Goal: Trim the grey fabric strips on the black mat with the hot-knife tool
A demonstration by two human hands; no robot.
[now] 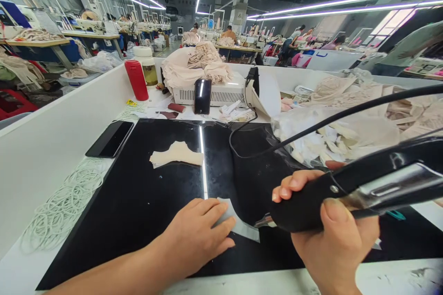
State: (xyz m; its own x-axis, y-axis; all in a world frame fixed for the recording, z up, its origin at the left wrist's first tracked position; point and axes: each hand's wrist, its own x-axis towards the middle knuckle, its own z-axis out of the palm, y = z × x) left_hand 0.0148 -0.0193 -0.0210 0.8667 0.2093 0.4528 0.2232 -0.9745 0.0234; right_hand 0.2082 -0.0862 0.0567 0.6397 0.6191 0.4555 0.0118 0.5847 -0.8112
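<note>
1. Strip [246, 229], grey and curved: lying on the black mat [138, 221], near the middle of the table's [256, 283] front edge.
2. Left hand [197, 230]: palm down, fingers slightly spread, pressing on the strip's left part.
3. Right hand [341, 242]: fingers curled around a black tool [301, 205], thumb against its near side; metal tip aimed left, at the strip's right part. Cannot tell whether touching or just beside.
4. Cream piece [176, 154]: flat on the mat, left of middle, toward the far edge.
5. Phone [110, 139]: face up across the mat's left edge. Pale cord heap [67, 207]: along the table's left edge.
6. Red bottle [137, 80] and lidded jar [149, 67]: side by side at the table's far left corner.
7. Beige cloth [199, 62]: piled on a slotted white box [224, 91] at the far edge.
8. Clear bag [367, 124] with pale scraps: near the far right corner.
</note>
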